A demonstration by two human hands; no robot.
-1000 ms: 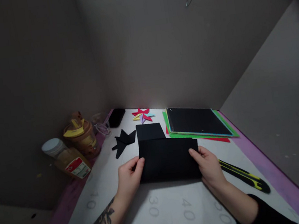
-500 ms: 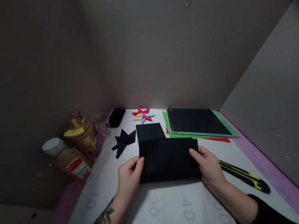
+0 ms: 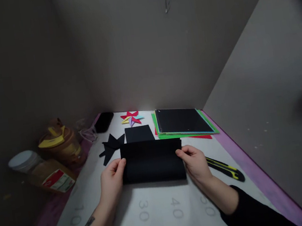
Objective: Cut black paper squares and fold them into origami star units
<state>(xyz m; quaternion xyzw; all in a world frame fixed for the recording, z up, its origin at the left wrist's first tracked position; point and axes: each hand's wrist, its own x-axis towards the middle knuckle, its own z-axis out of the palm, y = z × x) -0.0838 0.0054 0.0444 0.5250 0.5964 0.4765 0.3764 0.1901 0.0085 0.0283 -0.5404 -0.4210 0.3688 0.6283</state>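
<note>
A sheet of black paper [image 3: 152,162], bent over along its lower side, is held up in front of me above the white mat. My left hand [image 3: 112,180] pinches its left edge between thumb and fingers. At the opposite edge, my right hand [image 3: 196,162] grips it the same way. Just behind it lies a black paper square [image 3: 139,133], partly covered by the held sheet. Left of that is a folded black paper star shape [image 3: 112,147]. A black and yellow utility knife [image 3: 225,168] lies to the right of my right hand.
A stack of coloured paper [image 3: 182,120] with black on top sits at the back right. Nearby are a multicoloured paper star [image 3: 132,118] and a phone [image 3: 104,122]. Along the left stand a white-lidded jar [image 3: 45,172] and a brown cup [image 3: 62,146]. Grey walls border the table.
The view has turned right, so everything sits further left. The black paper's far edge is lined up more evenly and its lower side looks more rounded. Both hands keep their grip.
</note>
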